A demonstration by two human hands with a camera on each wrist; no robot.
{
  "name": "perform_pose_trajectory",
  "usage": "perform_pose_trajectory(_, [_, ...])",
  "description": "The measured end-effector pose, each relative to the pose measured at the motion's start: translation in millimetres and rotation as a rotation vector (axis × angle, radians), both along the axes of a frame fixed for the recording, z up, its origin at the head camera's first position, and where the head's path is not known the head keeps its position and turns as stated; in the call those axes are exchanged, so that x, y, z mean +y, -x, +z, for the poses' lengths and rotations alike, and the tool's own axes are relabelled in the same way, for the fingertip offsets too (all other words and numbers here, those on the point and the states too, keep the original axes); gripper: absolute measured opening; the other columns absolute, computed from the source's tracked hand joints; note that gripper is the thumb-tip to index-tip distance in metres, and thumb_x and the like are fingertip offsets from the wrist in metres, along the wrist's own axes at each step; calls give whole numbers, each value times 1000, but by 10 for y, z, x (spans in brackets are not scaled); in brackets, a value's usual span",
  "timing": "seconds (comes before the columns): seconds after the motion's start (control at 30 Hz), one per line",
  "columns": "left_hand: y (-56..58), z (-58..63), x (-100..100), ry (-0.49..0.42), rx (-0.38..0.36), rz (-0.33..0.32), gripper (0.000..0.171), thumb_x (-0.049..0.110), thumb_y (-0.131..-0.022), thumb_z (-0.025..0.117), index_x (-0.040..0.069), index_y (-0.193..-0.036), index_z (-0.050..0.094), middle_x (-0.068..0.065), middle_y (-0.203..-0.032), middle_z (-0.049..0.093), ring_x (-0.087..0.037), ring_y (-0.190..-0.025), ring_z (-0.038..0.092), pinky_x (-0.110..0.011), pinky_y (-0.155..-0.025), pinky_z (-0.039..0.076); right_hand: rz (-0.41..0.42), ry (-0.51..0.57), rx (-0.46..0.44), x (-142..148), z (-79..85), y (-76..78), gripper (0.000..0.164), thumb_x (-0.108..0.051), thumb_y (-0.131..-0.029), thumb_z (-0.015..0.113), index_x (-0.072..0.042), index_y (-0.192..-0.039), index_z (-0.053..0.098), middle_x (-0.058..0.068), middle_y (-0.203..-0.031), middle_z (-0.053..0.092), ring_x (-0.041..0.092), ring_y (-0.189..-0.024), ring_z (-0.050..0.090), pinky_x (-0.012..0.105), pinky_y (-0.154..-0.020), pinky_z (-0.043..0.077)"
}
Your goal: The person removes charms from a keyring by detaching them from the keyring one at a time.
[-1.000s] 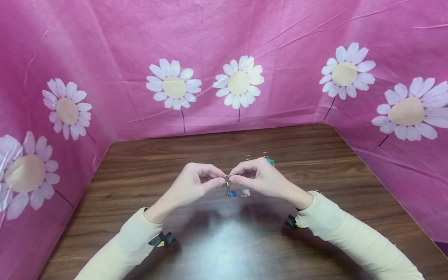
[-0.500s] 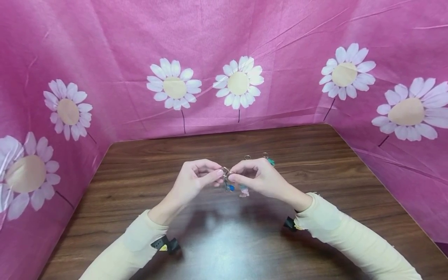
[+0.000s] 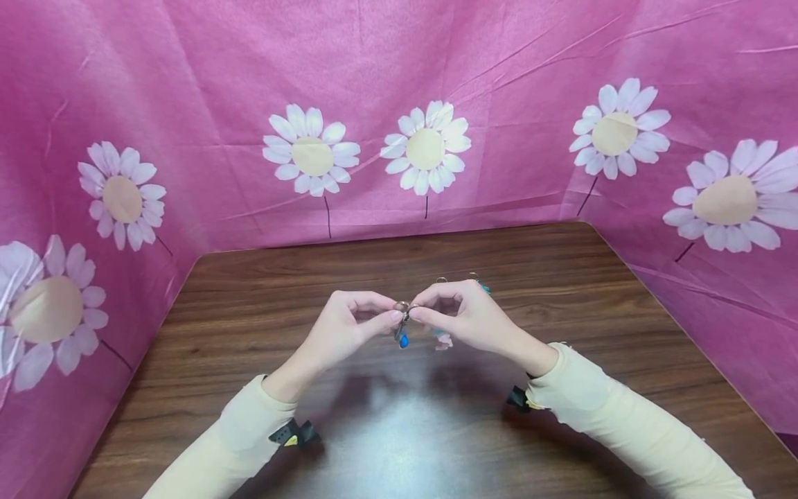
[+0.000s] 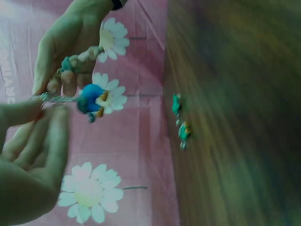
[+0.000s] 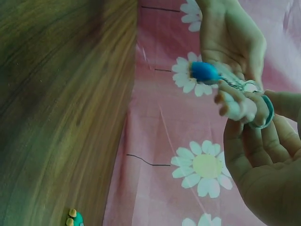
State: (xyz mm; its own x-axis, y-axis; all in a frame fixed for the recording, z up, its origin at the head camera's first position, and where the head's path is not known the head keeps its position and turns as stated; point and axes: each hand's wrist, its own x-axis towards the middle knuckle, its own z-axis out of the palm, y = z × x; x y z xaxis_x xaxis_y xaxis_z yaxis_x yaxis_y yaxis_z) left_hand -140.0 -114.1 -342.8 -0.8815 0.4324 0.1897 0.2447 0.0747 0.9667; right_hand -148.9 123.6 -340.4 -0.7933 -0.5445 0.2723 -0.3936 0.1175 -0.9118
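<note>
My left hand (image 3: pixel 343 329) pinches the metal ring of a keychain between thumb and index finger. From it hangs a short chain with a blue figure charm (image 4: pixel 91 98), which dangles above the table. Opposite, my right hand (image 3: pixel 470 319) pinches the ring (image 5: pixel 268 112) of a second keychain, whose pale pink and teal charm (image 5: pixel 240 108) hangs below the fingers. Both rings meet at the fingertips in the head view. Whether they are linked or only touching, I cannot tell.
Beyond the right hand, on the brown wooden table (image 3: pixel 262 277), lie more keychains, one with a green charm (image 3: pixel 484 287), partly hidden. Two green charms show in the left wrist view, the nearer being this green figure (image 4: pixel 185 131). Pink flowered cloth (image 3: pixel 218 90) encloses the table.
My left hand rose slightly with its fingers shifting on the ring, then came back down. The blue charm swung leftward. My right hand has barely moved and keeps its pinch.
</note>
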Motion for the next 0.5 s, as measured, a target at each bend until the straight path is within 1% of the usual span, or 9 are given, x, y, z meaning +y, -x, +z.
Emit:
perform_pose_trajectory(0.07, [1,-1,-21,94,66,-6,14,12,-93,76,6,-105,78,-4,-94,77,-25,-85,75,-35,-73,63,1,-1,-21,14,4,7,5,-11,-95,73,-10,-99,76,9,-79,68,31,-50,51,37,-41,53])
perform_pose_trajectory(0.13, [-1,7,-35,158,136,1,15,17,-93,76,10,-106,79,0,-95,77,-23,-84,75,-30,-68,61,10,-14,-31,26,5,7,5,-11,-95,73,-10,-99,75,14,-78,67,31,-51,51,38,-42,53])
perform_pose_trajectory(0.17, [-5,16,-37,173,164,10,14,18,-93,76,12,-106,79,1,-95,77,-21,-82,74,-29,-66,60,18,-20,-32,30,-3,7,5,-12,-95,73,-10,-99,75,16,-78,67,33,-52,51,38,-42,53])
perform_pose_trajectory(0.23, [-17,40,-38,188,197,21,14,20,-93,77,14,-105,79,1,-94,77,-16,-78,73,-28,-62,59,32,-26,-45,33,-12,-1,5,-12,-96,72,-10,-100,75,15,-77,67,36,-53,51,39,-42,53])
perform_pose_trajectory(0.27, [-21,52,-37,187,205,19,13,20,-93,77,14,-104,80,1,-93,77,-16,-77,73,-28,-61,59,39,-25,-47,32,-15,-3,6,-12,-96,72,-10,-100,75,15,-77,67,35,-52,51,40,-42,53])
perform_pose_trajectory(0.33, [-34,78,-34,195,208,9,11,19,-93,77,14,-102,80,1,-90,77,-16,-74,72,-27,-61,58,40,-28,-41,28,-19,-5,5,-12,-96,72,-12,-100,76,9,-76,68,32,-51,52,40,-43,53])
perform_pose_trajectory(0.4, [-41,97,-34,208,204,-2,9,18,-93,77,15,-101,80,2,-87,77,-18,-74,73,-27,-61,58,36,-29,-25,22,-14,-5,6,-11,-96,72,-12,-100,76,5,-77,69,31,-50,53,40,-44,54])
perform_pose_trajectory(0.5, [-51,109,-27,221,181,-13,8,17,-94,75,14,-100,79,2,-84,77,-20,-75,73,-29,-63,59,34,-24,3,16,-7,-5,7,-9,-95,72,-12,-100,76,5,-80,71,25,-52,55,37,-45,54])
